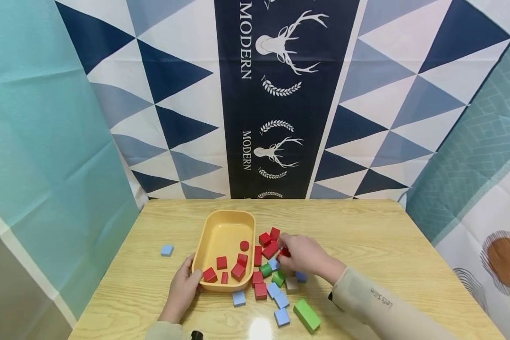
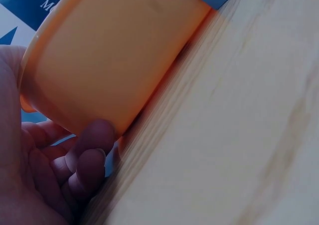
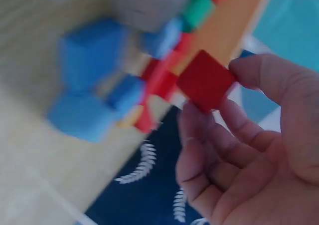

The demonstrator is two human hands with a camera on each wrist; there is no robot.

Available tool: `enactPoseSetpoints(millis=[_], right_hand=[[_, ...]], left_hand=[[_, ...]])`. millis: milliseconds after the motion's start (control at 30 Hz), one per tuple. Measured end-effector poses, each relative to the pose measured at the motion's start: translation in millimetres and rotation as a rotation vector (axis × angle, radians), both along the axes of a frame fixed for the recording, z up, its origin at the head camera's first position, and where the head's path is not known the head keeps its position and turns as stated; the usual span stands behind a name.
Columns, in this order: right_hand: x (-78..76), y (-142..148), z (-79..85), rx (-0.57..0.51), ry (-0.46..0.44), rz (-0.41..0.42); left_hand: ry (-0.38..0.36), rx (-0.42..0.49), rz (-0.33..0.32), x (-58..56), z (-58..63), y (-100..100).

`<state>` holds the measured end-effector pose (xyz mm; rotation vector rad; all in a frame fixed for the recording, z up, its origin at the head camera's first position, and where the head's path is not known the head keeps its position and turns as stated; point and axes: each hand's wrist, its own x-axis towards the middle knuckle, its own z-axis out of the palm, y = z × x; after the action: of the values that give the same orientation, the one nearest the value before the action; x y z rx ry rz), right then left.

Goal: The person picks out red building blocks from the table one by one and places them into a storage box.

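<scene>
A yellow plastic bin (image 1: 221,234) with several red blocks inside stands left of the table's middle. My left hand (image 1: 182,287) grips its near left corner, thumb over the rim. In the left wrist view the fingers (image 2: 94,140) curl under the outside of the bin wall (image 2: 99,50). Just right of the bin, my right hand (image 1: 305,256) pinches a red block (image 3: 206,80) between thumb and fingers, above the loose pile. Red blocks (image 1: 270,250) lie beside that hand, and green cylinders (image 1: 278,277) are on its near side.
Light blue blocks (image 1: 282,317) and a long green block (image 1: 307,315) lie on the wooden table (image 1: 344,222) near the front. One light blue block (image 1: 167,250) sits alone left of the bin. A patterned cloth (image 1: 187,94) hangs behind the table.
</scene>
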<state>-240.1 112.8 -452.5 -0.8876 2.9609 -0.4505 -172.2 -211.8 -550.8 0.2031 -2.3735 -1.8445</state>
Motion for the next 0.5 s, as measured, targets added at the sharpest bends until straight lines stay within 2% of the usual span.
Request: enactPoseSetpoints(millis=[133, 200, 333, 500], right_hand=[[4.9, -21, 14.0, -0.134, 0.020, 0.078], [10.1, -34, 14.4, -0.151, 0.007, 0.141], [18.7, -59, 5.9, -0.142, -0.019, 0.246], [23.7, -77, -8.7, -0.100, 0.018, 0.314]], left_hand=[[0.010, -0.004, 0.003, 0.1, 2.2, -2], [0.015, -0.001, -0.002, 0.1, 3.0, -3], [0.006, -0.001, -0.001, 0.8, 3.2, -2], [0.009, -0.001, 0.006, 1.4, 2.4, 0]])
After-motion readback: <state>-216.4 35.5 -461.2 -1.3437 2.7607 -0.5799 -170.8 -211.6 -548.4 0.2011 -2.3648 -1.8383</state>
